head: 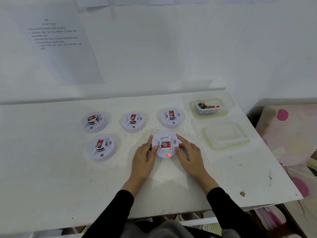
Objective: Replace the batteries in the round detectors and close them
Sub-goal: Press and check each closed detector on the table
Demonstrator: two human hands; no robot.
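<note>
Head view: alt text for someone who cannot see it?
Left hand and right hand hold a round detector, red light lit, on a white table. Four more detectors lie left and beyond; a battery tub sits far right.

The person is wearing a black long-sleeved top. The left sleeve (111, 212) and right sleeve (226, 208) are fitting closely along the forearms and ending in plain cuffs at the wrists, leaving the left grip (143, 158) and right grip (188, 155) uncovered. Grey clothing (164, 229) is showing over the lap, blurred.
</note>
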